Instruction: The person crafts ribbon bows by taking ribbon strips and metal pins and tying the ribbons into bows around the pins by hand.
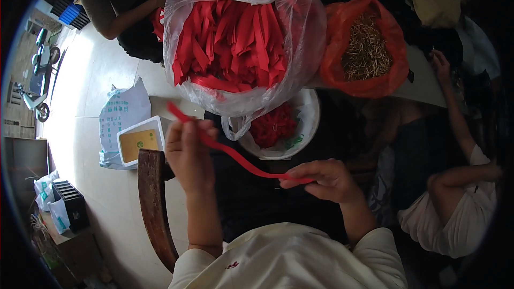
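Note:
A single red ribbon point(235, 156) stretches between my two hands, sagging in a curve. Near its upper left end, my left hand point(191, 142) pinches it, and a short piece sticks out past the fingers. My right hand point(324, 179) is closed on the other end, lower and to the right. Beyond my hands, a clear plastic bag point(305, 27) holds many loose red ribbons point(235, 43). Under the bag's front edge is a white bucket point(311, 123) with bunched red pieces point(274, 127) inside.
An orange bag point(331, 40) of thin gold-coloured pieces point(367, 51) stands right of the clear bag. Left are a wooden chair back point(152, 198), a white tray point(124, 152) and a printed bag point(112, 123). One person point(120, 0) is at upper left, another point(455, 203) at right.

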